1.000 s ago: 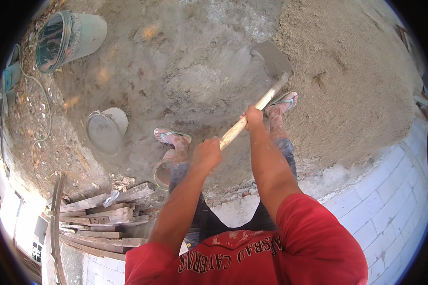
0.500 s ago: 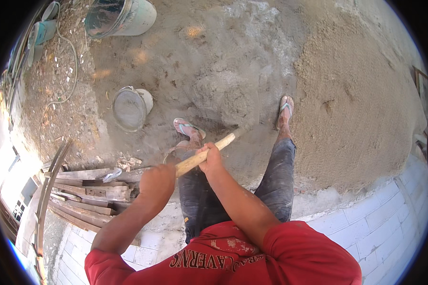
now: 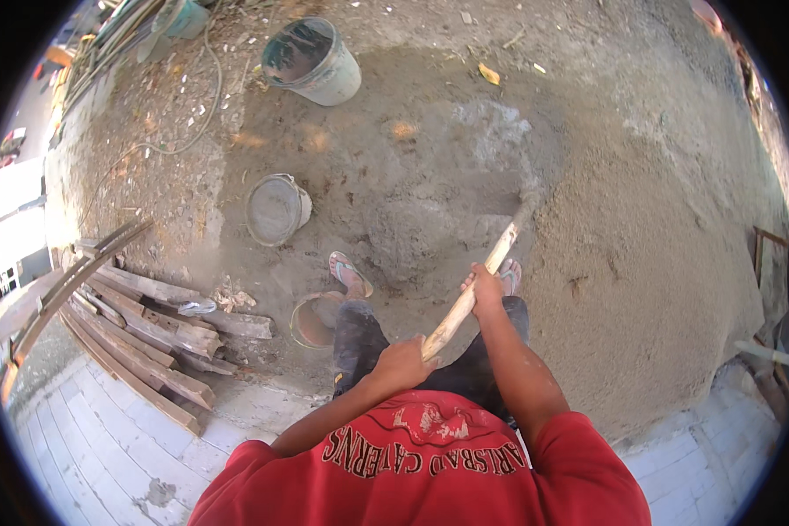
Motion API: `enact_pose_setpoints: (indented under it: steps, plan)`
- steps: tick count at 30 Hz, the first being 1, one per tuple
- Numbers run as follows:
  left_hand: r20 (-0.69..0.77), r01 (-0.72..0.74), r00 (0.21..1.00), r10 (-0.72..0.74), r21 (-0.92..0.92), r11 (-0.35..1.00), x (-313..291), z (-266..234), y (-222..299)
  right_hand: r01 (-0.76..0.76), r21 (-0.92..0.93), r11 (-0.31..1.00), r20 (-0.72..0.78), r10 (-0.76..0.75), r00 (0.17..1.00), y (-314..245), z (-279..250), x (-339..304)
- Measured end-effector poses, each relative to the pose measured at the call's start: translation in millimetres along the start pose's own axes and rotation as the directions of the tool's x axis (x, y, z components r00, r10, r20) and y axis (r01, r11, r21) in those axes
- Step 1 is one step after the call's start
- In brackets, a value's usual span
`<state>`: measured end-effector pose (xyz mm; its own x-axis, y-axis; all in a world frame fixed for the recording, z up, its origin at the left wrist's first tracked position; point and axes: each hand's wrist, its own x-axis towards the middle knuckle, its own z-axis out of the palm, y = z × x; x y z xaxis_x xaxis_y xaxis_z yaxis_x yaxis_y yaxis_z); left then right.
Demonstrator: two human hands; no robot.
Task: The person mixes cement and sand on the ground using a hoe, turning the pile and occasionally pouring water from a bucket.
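Observation:
Both fists grip a long, pale wooden handle (image 3: 458, 314) of what looks like a hoe. My left hand (image 3: 406, 364) wraps its near end, close to my waist. Farther up the shaft, in front of my right leg, my right hand (image 3: 486, 291) is closed around it. The grey-coated head (image 3: 522, 203) touches the wet mix at the edge of the sand pile; its blade is hard to make out. Grey wet mortar (image 3: 403, 232) lies spread on the ground in front of my sandalled feet.
A large sand heap (image 3: 649, 289) rises at the right. At left stand a bucket of grey liquid (image 3: 302, 208), a taller bucket (image 3: 337, 83) and a tilted bucket (image 3: 314, 320) by my left foot. Wooden planks (image 3: 162, 337) and a hose (image 3: 210, 118) lie farther left.
The hoe's head has swung away and to the right, from the mortar between my feet to the sand's edge. Both hands moved right with the handle, and the view has shifted.

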<state>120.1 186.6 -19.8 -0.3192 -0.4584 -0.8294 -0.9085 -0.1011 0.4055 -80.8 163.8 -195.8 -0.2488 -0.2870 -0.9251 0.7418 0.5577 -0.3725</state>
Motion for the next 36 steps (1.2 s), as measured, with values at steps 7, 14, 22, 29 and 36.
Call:
enact_pose_setpoints:
  steps: [7, 14, 22, 29, 36]
  plan:
    - [-0.212, -0.166, 0.973, 0.092, -0.364, 0.917, -101, 66, 37, 0.036, -0.313, 0.949, 0.054, -0.020, 0.998, -124, -58, 11]
    - [-0.595, -0.050, 0.695, -0.405, -0.601, 0.798, -134, 193, 9, 0.061, -0.683, 0.728, 0.092, 0.003, 0.996, -228, -155, -54]
    - [-0.111, 0.024, 0.853, -0.510, -0.968, 0.249, -105, 331, -83, 0.099, -0.994, -0.036, 0.101, -0.053, 0.993, -269, -273, -52]
    - [-0.568, 0.176, 0.657, -0.496, -0.524, 0.833, -83, 453, -169, 0.263, -0.640, -0.722, 0.294, 0.086, 0.952, -299, -258, -69]
    - [-0.227, -0.128, 0.438, -0.870, -0.973, 0.190, -65, 474, -152, 0.270, -0.766, -0.584, 0.263, 0.100, 0.960, -329, -88, -116]
